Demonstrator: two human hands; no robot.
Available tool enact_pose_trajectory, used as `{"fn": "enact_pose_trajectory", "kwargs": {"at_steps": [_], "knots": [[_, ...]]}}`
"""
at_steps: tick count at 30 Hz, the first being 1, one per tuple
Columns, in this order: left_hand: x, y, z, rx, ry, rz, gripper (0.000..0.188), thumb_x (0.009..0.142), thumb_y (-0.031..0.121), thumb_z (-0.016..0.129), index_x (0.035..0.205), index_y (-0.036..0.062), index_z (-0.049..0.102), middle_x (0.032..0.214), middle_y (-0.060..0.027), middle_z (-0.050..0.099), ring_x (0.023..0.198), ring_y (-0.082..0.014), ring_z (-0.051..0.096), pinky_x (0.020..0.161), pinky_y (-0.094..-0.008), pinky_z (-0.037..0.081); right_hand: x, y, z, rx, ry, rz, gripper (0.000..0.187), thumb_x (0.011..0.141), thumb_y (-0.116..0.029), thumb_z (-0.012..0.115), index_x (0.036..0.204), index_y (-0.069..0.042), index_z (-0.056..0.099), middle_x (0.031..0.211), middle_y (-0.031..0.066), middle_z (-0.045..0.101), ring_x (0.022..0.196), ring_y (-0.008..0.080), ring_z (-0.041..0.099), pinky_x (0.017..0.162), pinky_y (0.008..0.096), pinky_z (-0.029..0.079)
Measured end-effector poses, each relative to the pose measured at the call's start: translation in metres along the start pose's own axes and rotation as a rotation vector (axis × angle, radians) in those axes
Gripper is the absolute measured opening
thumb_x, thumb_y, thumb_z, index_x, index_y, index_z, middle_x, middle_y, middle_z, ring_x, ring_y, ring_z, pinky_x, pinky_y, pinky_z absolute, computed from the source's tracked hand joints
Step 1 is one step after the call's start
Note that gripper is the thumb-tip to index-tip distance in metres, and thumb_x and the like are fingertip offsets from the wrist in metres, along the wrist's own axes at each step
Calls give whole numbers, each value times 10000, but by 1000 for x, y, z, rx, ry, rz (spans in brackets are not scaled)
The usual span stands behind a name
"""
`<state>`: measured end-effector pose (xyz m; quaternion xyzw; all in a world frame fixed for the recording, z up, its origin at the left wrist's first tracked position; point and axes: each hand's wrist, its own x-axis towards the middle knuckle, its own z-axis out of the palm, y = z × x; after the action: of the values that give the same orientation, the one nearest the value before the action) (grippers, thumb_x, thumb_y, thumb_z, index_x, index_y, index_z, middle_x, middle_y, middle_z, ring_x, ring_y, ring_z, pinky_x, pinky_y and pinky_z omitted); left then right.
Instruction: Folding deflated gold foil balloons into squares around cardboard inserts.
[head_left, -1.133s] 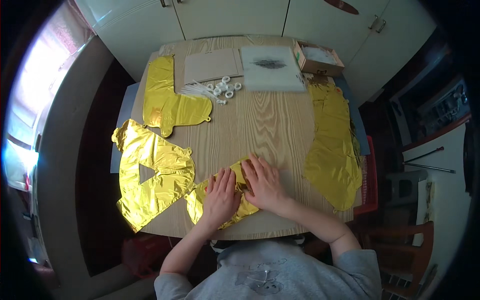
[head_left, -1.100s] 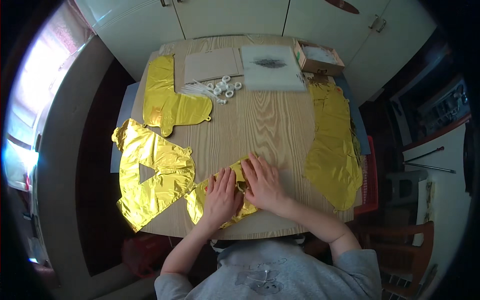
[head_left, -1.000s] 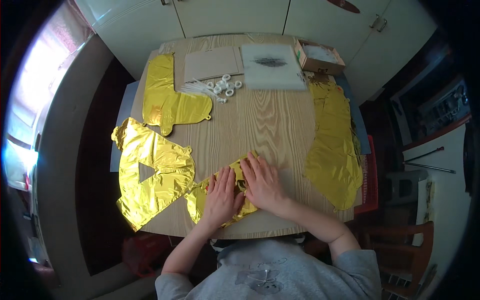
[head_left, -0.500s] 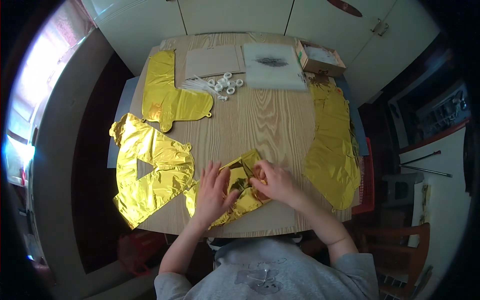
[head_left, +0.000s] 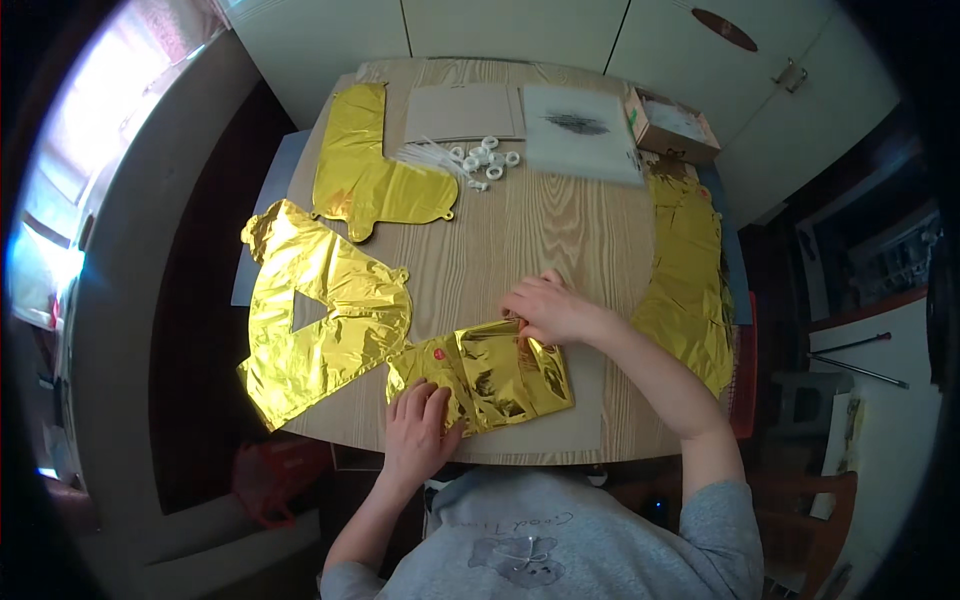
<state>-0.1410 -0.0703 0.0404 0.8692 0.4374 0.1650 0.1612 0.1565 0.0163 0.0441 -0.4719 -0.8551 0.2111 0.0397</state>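
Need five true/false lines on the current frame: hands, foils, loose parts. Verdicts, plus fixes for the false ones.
1. The left hand rests on the folded foil. True.
2. The right hand is over the rings. False: it is at the folded foil's far edge.
3. A foil with a triangular hole lies left of the folded foil. True.
4. The box stands at the table's near left corner. False: it stands at the far right corner.
5. The folded foil has a red spot. True.
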Motion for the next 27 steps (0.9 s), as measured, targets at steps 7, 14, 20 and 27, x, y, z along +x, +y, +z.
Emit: {"fn": "enact_pose_trajectory", "kwargs": {"at_steps": [7,14,20,27], "knots": [[2,-3,11,104,-104,120,543,832,312,686,1288,51,547,1361,-184,496,1340,-356,417,1118,-534,290,-34,-4,3,23,14,55,284,794,-200,732,1036,-121,605,985,34,620,1012,204,579,935,385,321],[31,-4,21,163,-168,306,452,908,292,606,1317,108,553,1392,-82,522,1361,-307,416,1131,-528,278,-90,-6,3,124,-54,300,223,817,-220,679,1005,-107,637,1001,66,653,1009,232,621,915,413,400],[94,-13,36,229,-110,473,421,899,243,610,1315,188,566,1392,-55,529,1359,-302,424,1133,-554,265,-115,5,6,350,27,496,246,789,-202,679,988,-61,643,953,114,678,923,304,649,794,409,500],[171,-41,51,322,-52,508,440,900,266,591,1335,222,548,1404,-48,525,1403,-279,369,1155,-556,226,-101,25,14,536,259,582,253,806,-129,726,985,10,612,851,126,688,789,207,661,712,341,509]]}}
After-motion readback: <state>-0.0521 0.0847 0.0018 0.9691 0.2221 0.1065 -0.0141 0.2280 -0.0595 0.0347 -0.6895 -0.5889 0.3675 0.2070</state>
